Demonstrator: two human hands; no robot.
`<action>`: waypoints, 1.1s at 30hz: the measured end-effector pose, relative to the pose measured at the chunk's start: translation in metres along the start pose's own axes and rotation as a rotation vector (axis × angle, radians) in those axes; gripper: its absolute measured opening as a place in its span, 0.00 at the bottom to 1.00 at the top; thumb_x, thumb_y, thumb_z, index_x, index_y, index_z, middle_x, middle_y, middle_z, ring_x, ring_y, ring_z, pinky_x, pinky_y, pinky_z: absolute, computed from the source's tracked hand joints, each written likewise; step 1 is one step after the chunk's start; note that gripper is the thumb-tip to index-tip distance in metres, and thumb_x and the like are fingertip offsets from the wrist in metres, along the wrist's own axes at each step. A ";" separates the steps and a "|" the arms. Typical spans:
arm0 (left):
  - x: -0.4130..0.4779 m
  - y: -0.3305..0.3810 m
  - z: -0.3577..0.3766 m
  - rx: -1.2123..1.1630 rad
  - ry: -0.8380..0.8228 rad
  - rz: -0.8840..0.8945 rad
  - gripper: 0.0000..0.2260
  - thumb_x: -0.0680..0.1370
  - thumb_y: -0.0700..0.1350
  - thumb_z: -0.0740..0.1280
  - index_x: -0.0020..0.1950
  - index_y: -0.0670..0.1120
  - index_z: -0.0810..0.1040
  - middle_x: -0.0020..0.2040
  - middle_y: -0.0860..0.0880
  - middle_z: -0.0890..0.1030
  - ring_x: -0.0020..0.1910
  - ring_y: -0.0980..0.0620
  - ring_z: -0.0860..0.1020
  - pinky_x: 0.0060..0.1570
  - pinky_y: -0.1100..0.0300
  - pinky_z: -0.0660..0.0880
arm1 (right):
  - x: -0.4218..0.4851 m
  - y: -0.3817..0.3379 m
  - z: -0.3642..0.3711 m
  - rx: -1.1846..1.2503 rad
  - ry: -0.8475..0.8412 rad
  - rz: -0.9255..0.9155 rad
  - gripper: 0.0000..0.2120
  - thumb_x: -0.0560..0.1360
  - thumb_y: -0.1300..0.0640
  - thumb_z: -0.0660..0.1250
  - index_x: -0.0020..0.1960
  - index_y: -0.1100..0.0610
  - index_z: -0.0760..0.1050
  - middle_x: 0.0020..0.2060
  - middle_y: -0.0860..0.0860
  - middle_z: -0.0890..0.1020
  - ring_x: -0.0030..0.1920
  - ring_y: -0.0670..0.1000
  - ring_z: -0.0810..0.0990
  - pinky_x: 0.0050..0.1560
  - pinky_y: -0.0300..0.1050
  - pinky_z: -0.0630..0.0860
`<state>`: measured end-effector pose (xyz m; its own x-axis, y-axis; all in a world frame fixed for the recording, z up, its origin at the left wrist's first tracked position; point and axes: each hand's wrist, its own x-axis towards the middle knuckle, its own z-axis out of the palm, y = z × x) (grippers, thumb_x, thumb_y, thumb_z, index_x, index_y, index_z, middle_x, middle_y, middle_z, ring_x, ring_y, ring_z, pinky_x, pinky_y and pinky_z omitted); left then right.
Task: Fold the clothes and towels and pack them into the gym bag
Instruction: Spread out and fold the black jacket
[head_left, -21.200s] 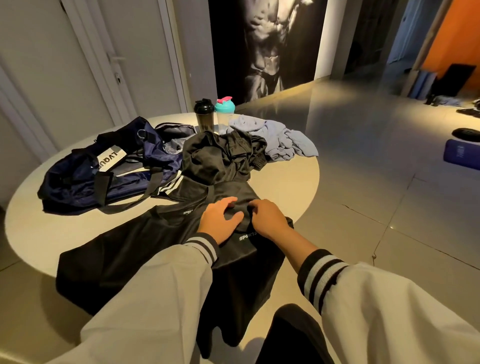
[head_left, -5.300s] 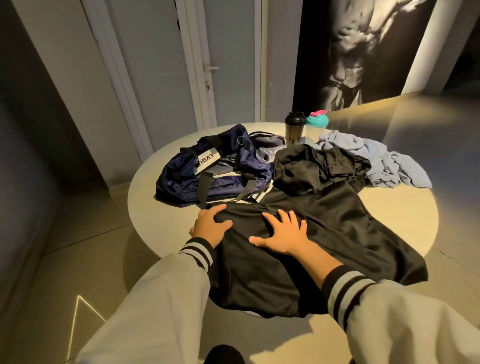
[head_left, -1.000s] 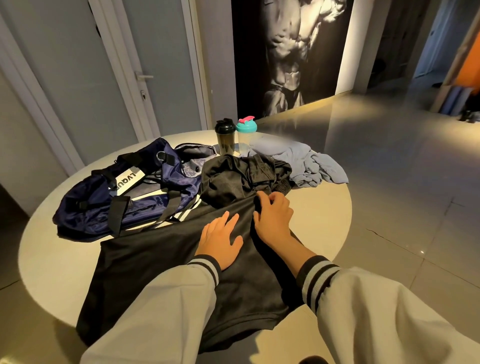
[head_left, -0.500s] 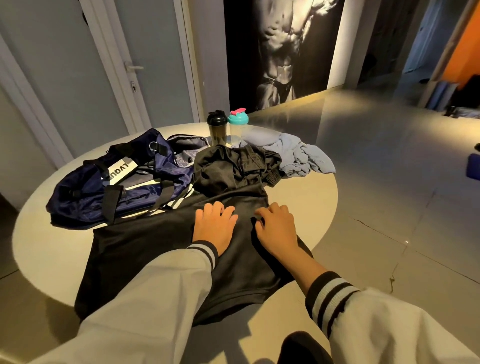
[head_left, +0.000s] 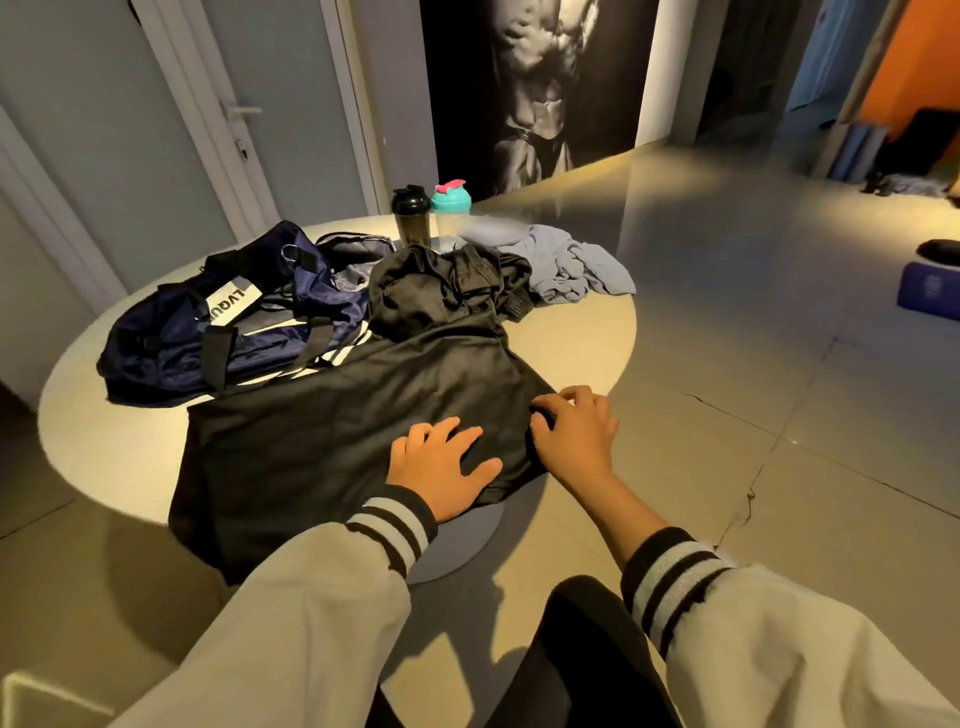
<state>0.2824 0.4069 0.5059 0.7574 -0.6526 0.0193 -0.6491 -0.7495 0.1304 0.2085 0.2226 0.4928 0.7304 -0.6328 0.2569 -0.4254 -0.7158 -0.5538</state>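
Observation:
A black shirt (head_left: 332, 431) lies spread over the near side of the round table (head_left: 587, 338), its lower part hanging off the edge. My left hand (head_left: 439, 465) presses flat on the shirt near its right edge. Beside it, my right hand (head_left: 574, 431) has its fingers curled round the shirt's right edge. The navy gym bag (head_left: 218, 338) lies open at the far left of the table. A crumpled black garment (head_left: 441, 291) sits behind the shirt. A light blue towel (head_left: 566, 262) lies bunched at the back right.
A black shaker bottle (head_left: 411, 215) and a teal-lidded bottle (head_left: 451, 205) stand at the table's far edge. A door (head_left: 260, 114) and a wall poster (head_left: 535, 83) are behind. The tiled floor (head_left: 753, 322) stretches right, with mats (head_left: 930, 291) on it.
Both hands have slid right and toward me along the shirt. My right hand, flat before, now has its fingers curled at the shirt's right edge.

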 end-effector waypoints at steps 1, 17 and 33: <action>-0.002 0.003 0.003 0.025 -0.009 -0.009 0.30 0.79 0.70 0.50 0.79 0.61 0.59 0.80 0.54 0.58 0.76 0.45 0.57 0.73 0.46 0.57 | -0.007 0.002 -0.001 0.009 -0.032 0.028 0.15 0.79 0.46 0.61 0.64 0.44 0.78 0.64 0.50 0.71 0.66 0.55 0.64 0.66 0.51 0.60; 0.023 0.014 0.007 0.148 0.002 -0.024 0.29 0.81 0.68 0.43 0.80 0.60 0.54 0.81 0.52 0.56 0.76 0.44 0.58 0.73 0.45 0.58 | -0.014 -0.016 -0.019 0.288 -0.014 -0.005 0.14 0.83 0.57 0.60 0.66 0.51 0.76 0.57 0.53 0.75 0.52 0.55 0.77 0.56 0.48 0.74; -0.030 -0.060 -0.029 0.048 -0.047 -0.329 0.23 0.81 0.64 0.53 0.75 0.61 0.66 0.76 0.53 0.66 0.74 0.44 0.61 0.72 0.41 0.56 | -0.003 -0.057 -0.010 0.351 0.036 -0.164 0.21 0.78 0.70 0.60 0.68 0.56 0.76 0.65 0.57 0.73 0.64 0.56 0.72 0.61 0.33 0.62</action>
<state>0.3010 0.4746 0.5267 0.9236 -0.3783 -0.0615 -0.3736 -0.9245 0.0756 0.2255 0.2623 0.5317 0.7515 -0.5330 0.3887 -0.0916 -0.6678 -0.7386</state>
